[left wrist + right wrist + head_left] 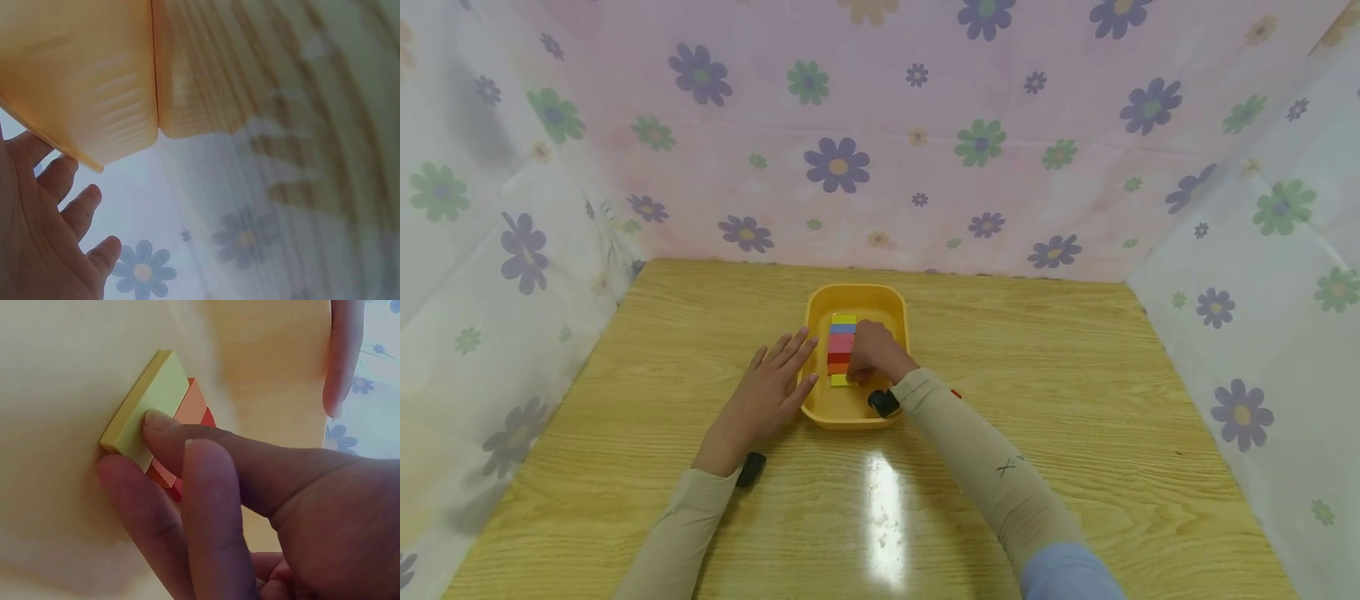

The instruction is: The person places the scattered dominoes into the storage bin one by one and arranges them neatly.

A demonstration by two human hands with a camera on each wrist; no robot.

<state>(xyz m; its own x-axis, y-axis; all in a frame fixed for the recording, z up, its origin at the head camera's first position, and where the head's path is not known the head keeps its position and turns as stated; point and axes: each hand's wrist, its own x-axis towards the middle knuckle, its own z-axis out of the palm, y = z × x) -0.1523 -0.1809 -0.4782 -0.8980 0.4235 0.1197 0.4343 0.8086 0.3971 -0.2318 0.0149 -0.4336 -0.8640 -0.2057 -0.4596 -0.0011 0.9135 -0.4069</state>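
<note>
A yellow plastic tray [838, 417] stands on the table with a row of flat coloured blocks [841, 342] in it. From far to near they run yellow, blue, pink, red, orange and yellow. My right hand [876, 350] reaches into the tray and pinches the nearest yellow block [147, 400], thumb on its broad face and a fingertip at its end. This block lies against the orange block [191, 403]. My left hand [763, 396] has its fingers spread and rests at the tray's left rim, fingertips along the edge.
The wood-grain table [1075, 358] extends around the tray. A small red piece [956, 393] shows beside the right sleeve, mostly hidden by it. Flower-printed sheets [880, 125] enclose the back and both sides. Dark wrist cameras [883, 404] are worn on both wrists.
</note>
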